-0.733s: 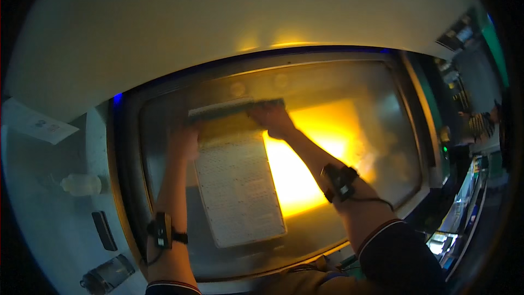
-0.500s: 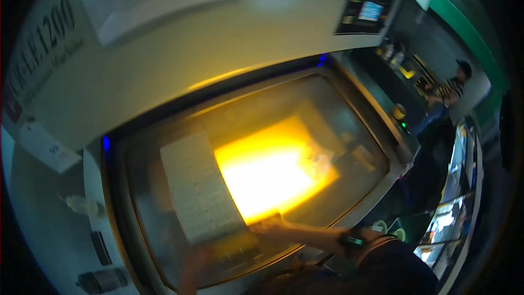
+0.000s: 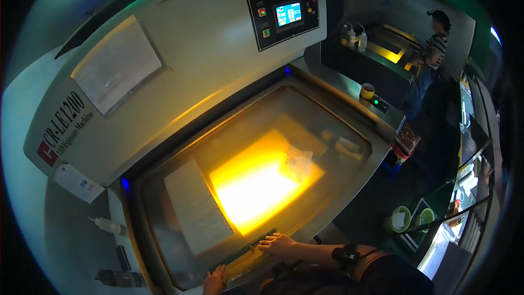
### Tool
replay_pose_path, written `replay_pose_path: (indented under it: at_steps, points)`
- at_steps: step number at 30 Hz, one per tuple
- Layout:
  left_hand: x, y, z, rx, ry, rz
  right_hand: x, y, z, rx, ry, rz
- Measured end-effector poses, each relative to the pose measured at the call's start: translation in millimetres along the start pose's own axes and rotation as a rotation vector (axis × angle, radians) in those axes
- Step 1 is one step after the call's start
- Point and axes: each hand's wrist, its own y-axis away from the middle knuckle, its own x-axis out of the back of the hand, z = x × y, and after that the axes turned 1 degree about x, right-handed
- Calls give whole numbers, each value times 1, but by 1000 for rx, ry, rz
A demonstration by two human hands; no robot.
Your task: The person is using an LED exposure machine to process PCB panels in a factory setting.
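A moment ago both hands and the dark bar were at the far end of the pale panel; now they are at the near edge of the bed. This means that the pale panel (image 3: 197,207) has nothing over it: it lies flat in the left part of the bed (image 3: 344,172), with the dark bar (image 3: 244,253) just beyond its near end. Whether they touch cannot be told.

The right hand (image 3: 278,245) has its fingers laid over one end of the bar, and the left hand (image 3: 214,280) is at the other end, also with fingers on it. Whether they close around it underneath is not shown. A yellowish strip (image 3: 240,266) stretches along the bar, on the person's side.

Right of the panel, a bright yellow light (image 3: 254,188) fills the middle of the bed, and a clear crumpled piece (image 3: 297,165) lies at its right end. On the right rim of the bed stands a tape roll (image 3: 367,91). A pale bottle (image 3: 107,225) is outside the left edge. Above the far edge rises a hood (image 3: 218,49) with a lit screen (image 3: 288,14). Farther back, a co-worker (image 3: 435,49) in a striped top stands at another counter.
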Motion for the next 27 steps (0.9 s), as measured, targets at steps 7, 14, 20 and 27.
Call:
replay_pose_path:
  at_steps: [7,14,20,27]
  points:
    - [37,-66,-57,27,-64,-106,13,-82,31,-1,129,78]
    - [169,-254,-80,139,-81,-131,74,-252,155,13,-60,141]
    - [249,-406,-155,222,-322,117,134,-435,228,-78,271,219]
    - [269,-509,-208,160,-242,297,160,-520,291,-102,211,390]
